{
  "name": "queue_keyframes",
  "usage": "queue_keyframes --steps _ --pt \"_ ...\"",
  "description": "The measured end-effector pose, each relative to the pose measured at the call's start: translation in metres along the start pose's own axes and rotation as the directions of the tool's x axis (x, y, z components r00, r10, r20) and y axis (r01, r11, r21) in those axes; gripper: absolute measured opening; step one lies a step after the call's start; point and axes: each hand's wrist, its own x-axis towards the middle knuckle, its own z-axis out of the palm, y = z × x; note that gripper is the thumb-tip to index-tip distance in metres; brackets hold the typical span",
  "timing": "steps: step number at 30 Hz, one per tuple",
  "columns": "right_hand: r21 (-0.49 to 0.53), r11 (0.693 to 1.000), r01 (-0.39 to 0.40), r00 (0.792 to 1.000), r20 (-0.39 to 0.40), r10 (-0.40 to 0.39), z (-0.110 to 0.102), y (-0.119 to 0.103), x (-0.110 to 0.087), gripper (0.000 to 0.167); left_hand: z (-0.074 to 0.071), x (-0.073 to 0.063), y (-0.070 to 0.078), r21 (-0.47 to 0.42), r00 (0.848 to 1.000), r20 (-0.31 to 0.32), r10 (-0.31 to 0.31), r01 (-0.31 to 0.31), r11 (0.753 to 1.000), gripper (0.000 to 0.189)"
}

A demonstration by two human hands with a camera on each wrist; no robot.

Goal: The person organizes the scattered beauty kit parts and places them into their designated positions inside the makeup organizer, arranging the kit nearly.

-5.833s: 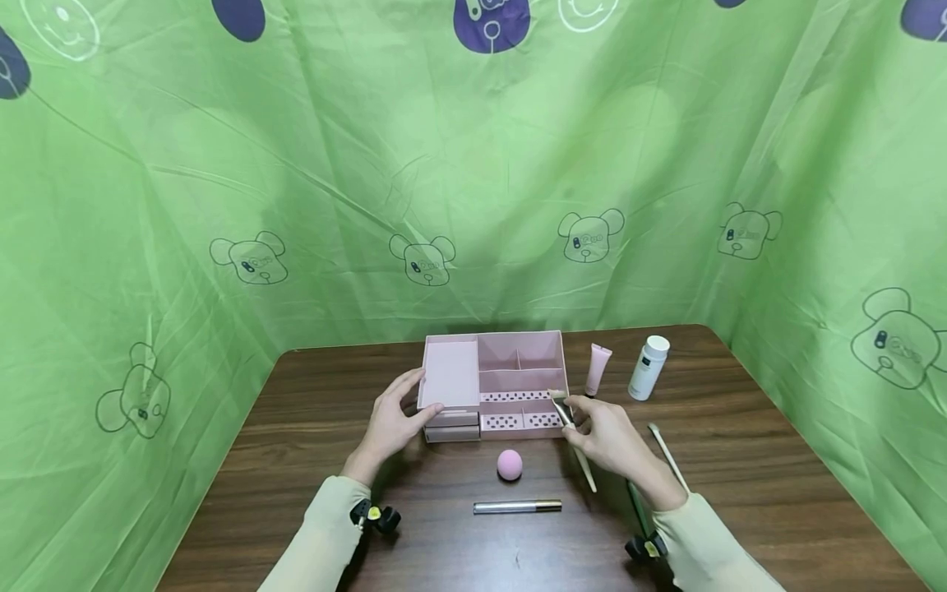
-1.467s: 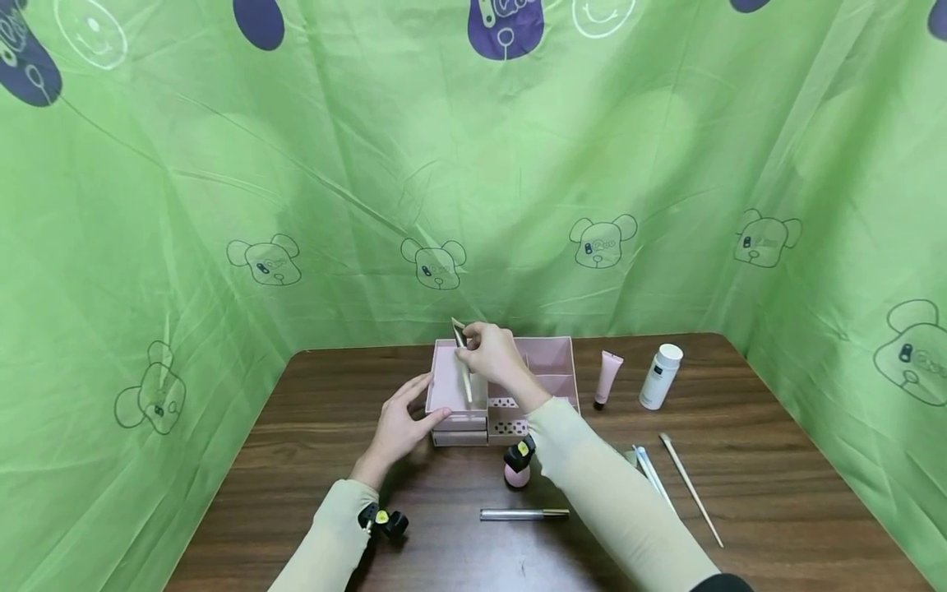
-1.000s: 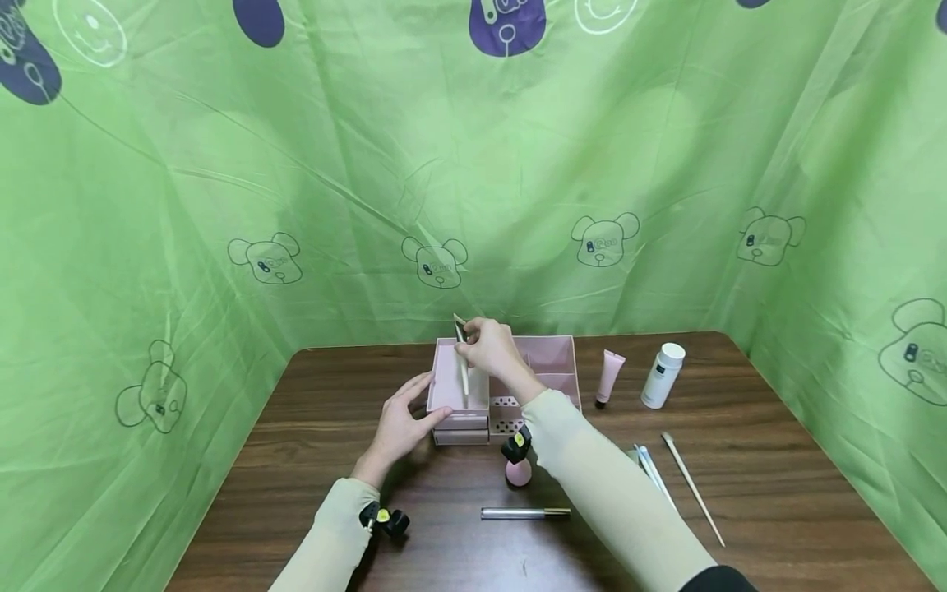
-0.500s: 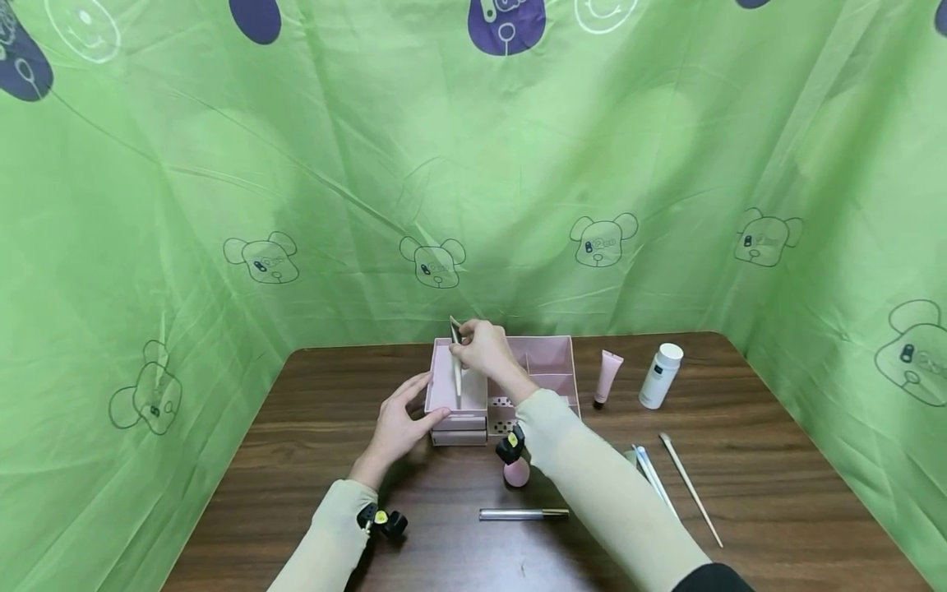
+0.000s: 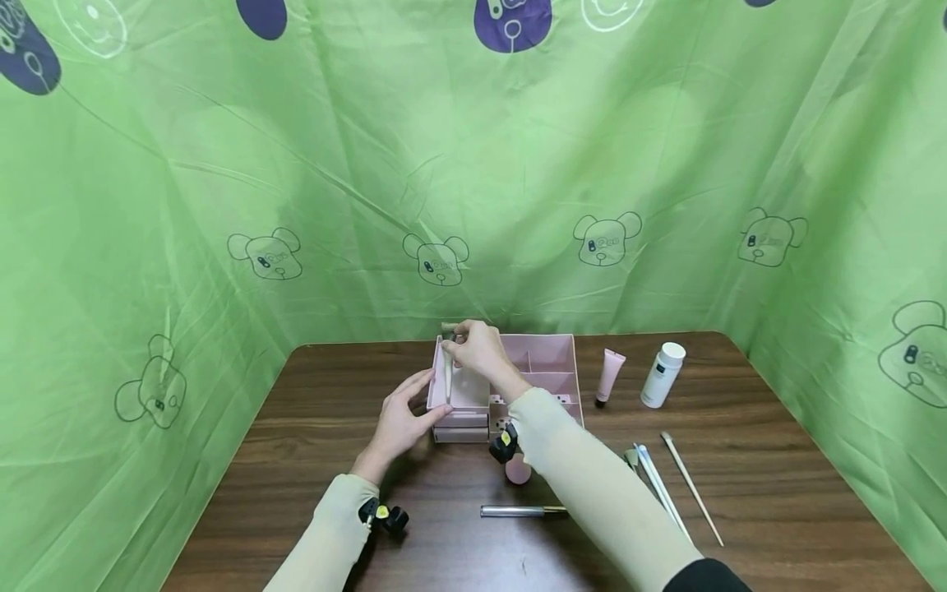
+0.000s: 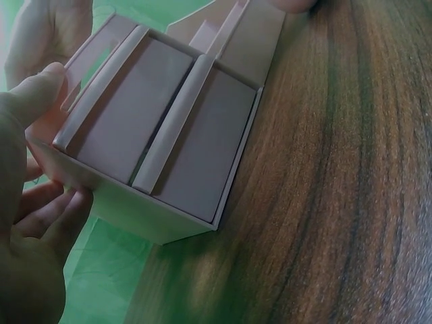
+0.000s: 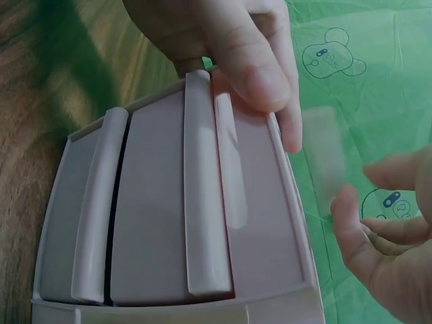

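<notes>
with fingers of the right hand [image 5: 479, 352], pinches a pale brush [image 5: 448, 378] over the left tray [image 5: 470, 386] of a pink organizer [image 5: 552, 359], contact with the tray unclear.

grips the near left corner with the left hand [image 5: 399, 423], thumb at the tray's edge, fingers along the side; on the white bottle [image 5: 661, 382] to the right, a dark label [image 5: 661, 369] too small to read; on the green curtain [image 5: 473, 164], bear prints [image 5: 441, 265] with lettering [image 5: 607, 242] likewise unreadable.

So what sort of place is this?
Probably a curtained-off booth, perhaps for demonstrations: green cloth hangs around a wooden table, which holds a pink box and a white bottle.
</notes>
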Motion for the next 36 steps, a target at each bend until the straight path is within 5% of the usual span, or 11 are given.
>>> queue_keyframes --steps 23,36 --pt "-0.044 0.995 0.090 0.996 0.029 -0.089 -0.006 0.009 -0.009 0.041 0.001 -0.001 -0.001 -0.044 1.000 0.005 -0.014 0.014 0.999 0.072" --pt "-0.014 0.994 0.109 0.994 -0.027 -0.109 -0.014 0.017 -0.027 0.042 0.002 -0.001 0.004 -0.065 1.000 -0.004 0.007 -0.007 0.998 0.070"
